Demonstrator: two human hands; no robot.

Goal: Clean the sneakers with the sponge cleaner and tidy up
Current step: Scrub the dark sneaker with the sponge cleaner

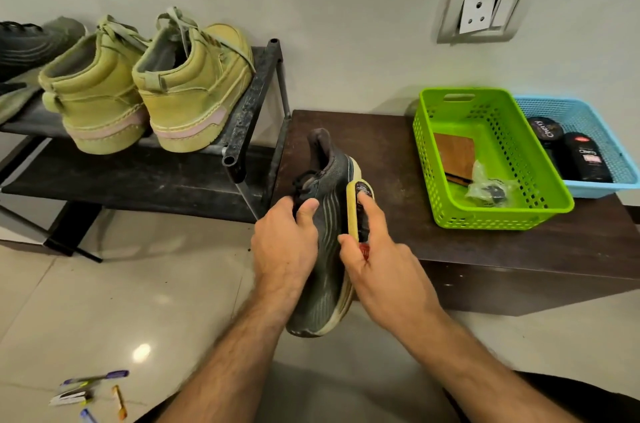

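A dark grey sneaker [327, 270] with a cream sole is held in the air in front of me, toe pointing toward me and heel up over the edge of a dark brown bench [485, 242]. My left hand [285, 244] grips its upper near the laces. My right hand [377, 263] holds the sponge cleaner [358, 211], a black applicator with a yellow sponge face, pressed against the side of the sneaker by its sole.
A black shoe rack [242, 117] on the left carries two olive-green high-top sneakers [194, 83] and part of a dark shoe. On the bench stand a green basket [519, 214] with a wooden brush and a blue basket [595, 117] with polish containers. Pens lie on the floor [93, 388].
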